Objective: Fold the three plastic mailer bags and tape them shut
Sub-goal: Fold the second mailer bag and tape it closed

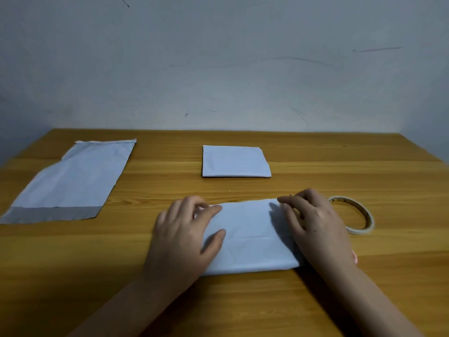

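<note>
1. A wooden table [243, 300] carries three white mailer bags.
2. At ten o'clock, the unfolded bag [73, 181] lies flat, untouched.
3. At six o'clock, the second bag [252, 237] is mid-fold; the left hand [184, 237] and right hand [315, 224] press it, fingers relaxed.
4. At twelve, a folded bag [235, 161] waits.
5. At three, the tape roll [362, 215] lies near; taping likely follows.

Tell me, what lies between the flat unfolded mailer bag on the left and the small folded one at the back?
Nothing: the head view shows only bare wooden table between the unfolded mailer bag and the folded bag.
</note>
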`<state>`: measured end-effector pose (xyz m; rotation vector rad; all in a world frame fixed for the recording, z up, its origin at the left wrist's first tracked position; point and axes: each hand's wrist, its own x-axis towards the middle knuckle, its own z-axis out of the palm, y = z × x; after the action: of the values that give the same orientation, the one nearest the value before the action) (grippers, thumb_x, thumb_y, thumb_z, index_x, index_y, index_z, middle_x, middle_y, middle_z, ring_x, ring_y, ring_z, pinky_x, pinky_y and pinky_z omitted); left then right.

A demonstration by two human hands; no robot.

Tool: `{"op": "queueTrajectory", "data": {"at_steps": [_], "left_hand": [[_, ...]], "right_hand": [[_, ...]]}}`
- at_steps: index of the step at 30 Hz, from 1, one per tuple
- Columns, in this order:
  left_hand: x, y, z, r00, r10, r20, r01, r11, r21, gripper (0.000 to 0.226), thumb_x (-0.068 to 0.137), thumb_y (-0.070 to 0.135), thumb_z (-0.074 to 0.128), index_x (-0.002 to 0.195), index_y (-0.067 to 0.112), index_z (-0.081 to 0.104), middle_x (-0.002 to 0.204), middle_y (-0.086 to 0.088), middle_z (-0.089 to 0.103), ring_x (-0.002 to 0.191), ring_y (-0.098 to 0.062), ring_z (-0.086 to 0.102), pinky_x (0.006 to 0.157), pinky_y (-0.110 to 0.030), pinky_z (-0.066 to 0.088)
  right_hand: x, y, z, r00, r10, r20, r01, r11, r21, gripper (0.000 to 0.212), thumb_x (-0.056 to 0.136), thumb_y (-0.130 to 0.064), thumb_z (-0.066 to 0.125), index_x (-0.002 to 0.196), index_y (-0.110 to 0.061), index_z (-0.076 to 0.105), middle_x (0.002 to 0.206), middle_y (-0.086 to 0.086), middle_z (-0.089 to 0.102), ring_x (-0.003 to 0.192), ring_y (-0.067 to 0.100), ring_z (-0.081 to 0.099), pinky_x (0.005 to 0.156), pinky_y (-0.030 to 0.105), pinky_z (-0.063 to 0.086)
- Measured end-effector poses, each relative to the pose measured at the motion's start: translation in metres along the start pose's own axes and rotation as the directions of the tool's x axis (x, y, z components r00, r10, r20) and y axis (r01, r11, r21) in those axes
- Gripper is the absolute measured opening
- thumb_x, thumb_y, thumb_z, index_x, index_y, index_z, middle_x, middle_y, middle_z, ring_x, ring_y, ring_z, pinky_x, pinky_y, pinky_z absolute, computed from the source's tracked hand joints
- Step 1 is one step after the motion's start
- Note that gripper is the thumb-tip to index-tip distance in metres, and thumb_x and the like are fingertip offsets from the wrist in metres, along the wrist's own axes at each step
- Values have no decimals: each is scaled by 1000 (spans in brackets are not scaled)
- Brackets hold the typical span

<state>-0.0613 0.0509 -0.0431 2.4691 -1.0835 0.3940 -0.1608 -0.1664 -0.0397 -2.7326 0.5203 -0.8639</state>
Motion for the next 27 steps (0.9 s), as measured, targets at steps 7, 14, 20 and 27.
{"op": "queueTrajectory", "data": {"at_steps": [7, 14, 20, 27], "left_hand": [[8, 21, 15, 903, 132, 409, -139, 990, -12, 87, 72, 64, -12, 151, 30, -7, 158, 14, -15, 141, 2, -21, 111, -21, -20], [7, 16, 14, 884, 86, 459, -79, 996, -33, 91, 71, 78, -10, 150, 33, -9, 156, 18, -16, 139, 6, -21, 111, -19, -17], [7, 3, 11, 882, 55, 468, -33, 998, -54, 101, 60, 77, -20, 150, 34, -8, 157, 19, -12, 133, 12, -20, 109, -17, -17], [9, -3, 11, 884, 29, 467, 5, 997, -71, 93, 70, 82, -4, 150, 35, 6, 157, 22, 4, 132, 16, -7, 109, -15, -14]], "right_hand": [[-7, -28, 2, 780, -249, 574, 221, 968, 120, 79, 81, -64, -1, 153, -33, 11, 158, -21, 6, 143, -6, -10, 119, 24, -4], [-12, -28, 6, 794, -171, 583, 190, 981, 29, 85, 76, -67, -7, 153, -33, 1, 159, -16, -4, 139, -7, -16, 111, 17, -12], [-13, -27, 4, 809, -71, 584, 108, 994, -29, 78, 84, -67, 2, 153, -31, 1, 160, -12, -7, 144, 2, -12, 110, 20, -7], [-9, -24, 0, 807, -32, 589, 78, 996, -53, 63, 98, -55, 22, 153, -29, 8, 161, -11, 4, 146, 5, 1, 116, 23, 3]]}}
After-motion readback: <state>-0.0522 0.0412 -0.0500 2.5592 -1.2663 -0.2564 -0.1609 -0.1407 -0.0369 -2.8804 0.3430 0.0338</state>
